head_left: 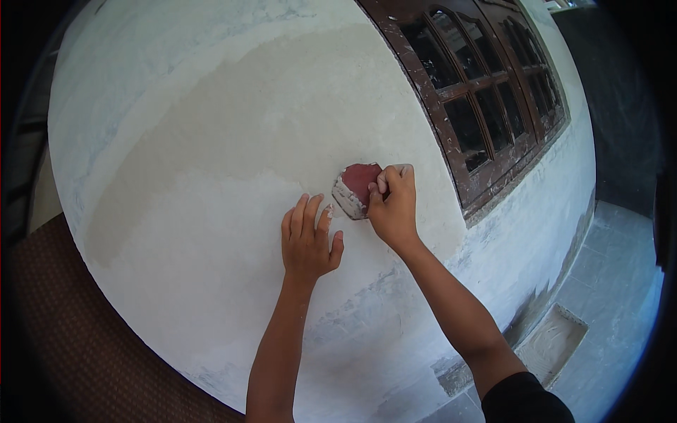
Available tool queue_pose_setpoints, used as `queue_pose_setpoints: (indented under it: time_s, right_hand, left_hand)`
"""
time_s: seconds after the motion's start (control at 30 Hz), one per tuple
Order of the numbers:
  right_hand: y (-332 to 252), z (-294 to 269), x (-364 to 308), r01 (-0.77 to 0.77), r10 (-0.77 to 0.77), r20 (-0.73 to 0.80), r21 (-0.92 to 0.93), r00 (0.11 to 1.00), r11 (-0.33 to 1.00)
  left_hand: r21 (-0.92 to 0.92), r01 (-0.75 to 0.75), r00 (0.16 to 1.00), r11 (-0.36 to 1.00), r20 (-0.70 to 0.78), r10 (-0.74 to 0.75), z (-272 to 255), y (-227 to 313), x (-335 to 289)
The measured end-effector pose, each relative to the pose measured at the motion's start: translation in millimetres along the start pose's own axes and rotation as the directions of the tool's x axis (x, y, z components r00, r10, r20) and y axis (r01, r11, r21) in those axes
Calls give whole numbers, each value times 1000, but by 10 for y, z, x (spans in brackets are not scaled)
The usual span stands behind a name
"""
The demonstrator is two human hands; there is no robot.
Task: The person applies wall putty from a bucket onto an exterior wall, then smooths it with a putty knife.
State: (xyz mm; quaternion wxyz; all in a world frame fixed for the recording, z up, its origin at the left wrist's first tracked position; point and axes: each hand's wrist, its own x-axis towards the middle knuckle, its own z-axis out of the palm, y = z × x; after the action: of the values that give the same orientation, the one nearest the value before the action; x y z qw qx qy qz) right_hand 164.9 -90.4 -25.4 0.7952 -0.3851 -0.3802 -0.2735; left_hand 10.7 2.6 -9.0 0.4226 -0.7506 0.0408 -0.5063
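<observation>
My right hand is closed, pinching a red putty spreader by its right edge. Pale grey putty is caked along the spreader's left and lower side, and the tool lies close against the wall. Just left of it, my left hand is open with its fingers apart, palm toward the wall. A smear of putty shows on its index finger. Whether the left fingertips touch the wall, I cannot tell. A darker beige coat sweeps across the wall's upper part, above whiter plaster.
A dark brown wooden window with glass panes, spotted with white, is set in the wall at upper right. On the grey tiled floor at lower right sits a shallow tray of putty. A brown patterned surface borders the wall at lower left.
</observation>
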Motion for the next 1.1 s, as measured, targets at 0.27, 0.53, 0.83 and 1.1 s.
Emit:
queue_pose_setpoints:
  time_s: [0.27,0.53,0.83,1.1]
  right_hand:
    - [-10,-35,107,-6,10,-31,124,999,992]
    - [352,-550,651,-69,22,-310,-140,950,988]
    - [857,-1241,326,-233,214,-149,-127,965,964]
    - [1088,-2331,279,-430,412,-139,-143,901,892]
  left_hand:
    - [19,1,1000,1000,21,-2,-19,2,-3]
    - [-59,61,998,996,6,-60,97,299,-100]
    - [-274,161,983,948,-43,-179,628,1342,15]
    - [-507,244,955,827,-24,-296,1118,2350,307]
